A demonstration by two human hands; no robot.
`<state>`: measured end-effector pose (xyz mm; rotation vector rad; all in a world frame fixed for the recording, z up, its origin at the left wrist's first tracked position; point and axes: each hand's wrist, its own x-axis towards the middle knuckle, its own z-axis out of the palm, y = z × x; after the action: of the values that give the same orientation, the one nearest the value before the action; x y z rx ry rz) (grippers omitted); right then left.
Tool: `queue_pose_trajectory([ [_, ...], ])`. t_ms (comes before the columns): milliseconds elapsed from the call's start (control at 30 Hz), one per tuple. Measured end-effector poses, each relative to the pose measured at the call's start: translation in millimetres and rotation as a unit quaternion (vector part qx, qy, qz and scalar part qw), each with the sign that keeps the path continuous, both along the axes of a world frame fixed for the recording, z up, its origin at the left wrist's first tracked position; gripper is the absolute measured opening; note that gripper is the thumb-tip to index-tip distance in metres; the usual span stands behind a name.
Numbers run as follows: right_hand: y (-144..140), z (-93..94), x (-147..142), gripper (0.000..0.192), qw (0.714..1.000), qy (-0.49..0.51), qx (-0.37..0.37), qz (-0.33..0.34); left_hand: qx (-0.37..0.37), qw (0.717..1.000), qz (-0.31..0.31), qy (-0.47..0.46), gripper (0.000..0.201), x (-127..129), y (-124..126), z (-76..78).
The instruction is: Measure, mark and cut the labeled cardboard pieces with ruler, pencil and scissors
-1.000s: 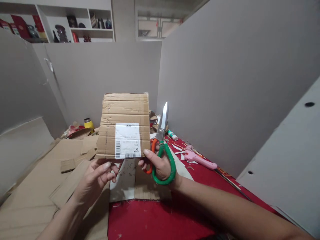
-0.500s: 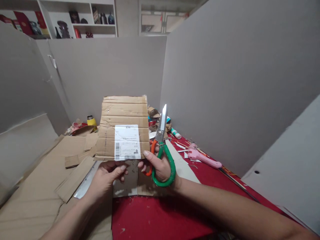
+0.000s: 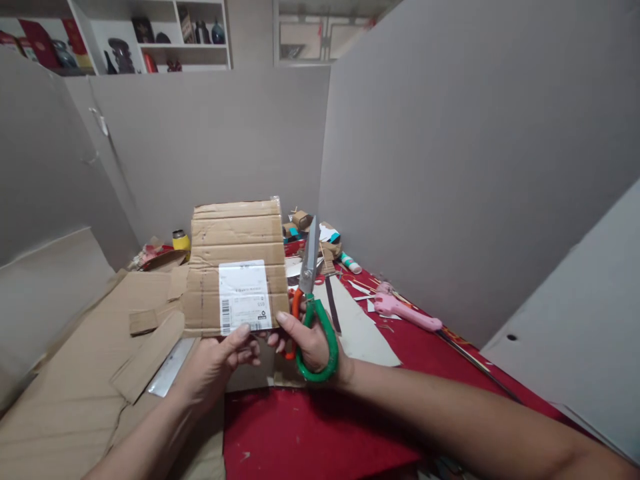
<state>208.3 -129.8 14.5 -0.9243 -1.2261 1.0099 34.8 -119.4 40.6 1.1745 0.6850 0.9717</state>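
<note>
Upright in front of me is a creased piece of brown cardboard point(image 3: 235, 233) with a white printed label point(image 3: 244, 287) on its lower part. My left hand point(image 3: 210, 367) pinches its bottom edge, thumb in front and touching the label's lower rim. At the lower right corner my right hand point(image 3: 311, 343) presses its thumb on the cardboard. A pair of scissors point(image 3: 306, 275) with one orange and one green handle is looped over that same hand, its blades together and pointing up. Fingers behind the cardboard are partly hidden.
Large flat cardboard point(image 3: 75, 360) and cut strips lie at left. On the red cloth point(image 3: 320, 433) at right are white board point(image 3: 367, 333), a pink glue gun point(image 3: 407, 313) and thin sticks. Scraps pile up behind; a yellow bottle point(image 3: 181, 242) stands at back left. Grey partitions point(image 3: 450, 167) surround the table.
The cardboard has moved slightly left and down, along with the scissors and my right hand. My left thumb, below the edge before, now rests on the cardboard's bottom edge.
</note>
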Motion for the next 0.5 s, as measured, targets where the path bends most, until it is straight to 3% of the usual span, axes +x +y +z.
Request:
queue_pose_trajectory([
  [267,-6,6.6,-8,0.043,0.999,-0.011,0.000,0.034,-0.044,0.993,0.085,-0.072,0.027,4,3,-6.9],
  [400,-4,-4.9,-9,0.037,0.997,0.067,0.006,0.031,-0.052,0.979,0.154,-0.123,0.032,-4,7,4.7],
  [500,-6,-14.4,-9,0.037,0.998,0.052,-0.008,0.033,-0.047,0.964,0.204,-0.165,0.032,-9,7,17.9],
])
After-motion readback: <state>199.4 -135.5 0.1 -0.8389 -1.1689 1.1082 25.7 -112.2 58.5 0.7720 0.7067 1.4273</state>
